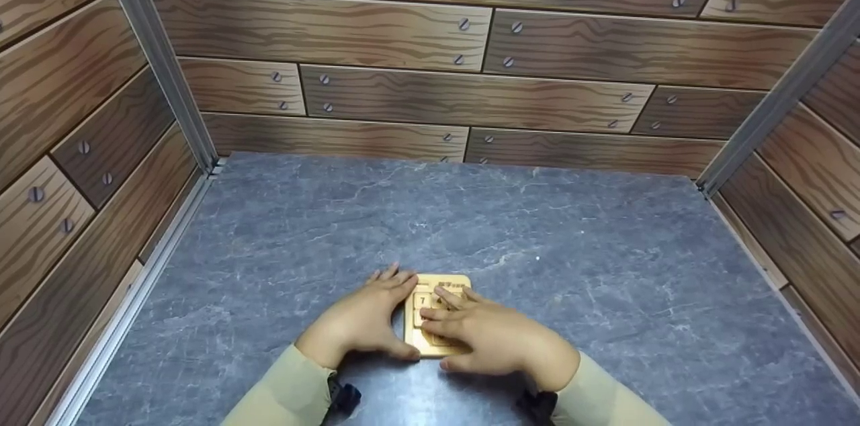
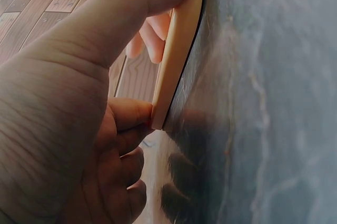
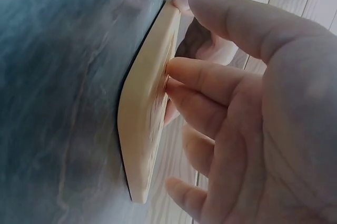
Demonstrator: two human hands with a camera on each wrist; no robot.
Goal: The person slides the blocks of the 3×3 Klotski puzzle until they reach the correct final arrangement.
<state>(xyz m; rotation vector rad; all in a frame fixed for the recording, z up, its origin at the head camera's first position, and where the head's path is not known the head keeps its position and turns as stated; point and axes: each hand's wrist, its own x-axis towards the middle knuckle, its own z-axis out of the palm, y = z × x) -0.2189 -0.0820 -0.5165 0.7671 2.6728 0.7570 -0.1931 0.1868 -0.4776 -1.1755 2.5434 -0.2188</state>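
A small light-wood number sliding puzzle (image 1: 430,279) lies flat on the tabletop, its upper left tile (image 1: 422,300) showing a 7. My left hand (image 1: 363,315) holds the puzzle along its left side, thumb at the near corner and index finger at the far corner. In the left wrist view, those two digits press against the frame's edge (image 2: 181,39). My right hand (image 1: 500,338) reaches over from the right. Its extended fingertips touch the number tiles, as the right wrist view shows beside the puzzle's edge (image 3: 138,103). Most tiles are hidden under those fingers.
The blue-grey marbled tabletop (image 1: 470,224) spreads around the puzzle. Wood-patterned panels (image 1: 390,90) stand at the back and both sides, with metal rails (image 1: 161,63) at the corners. A dark strap with a black device (image 1: 346,398) sits at each wrist.
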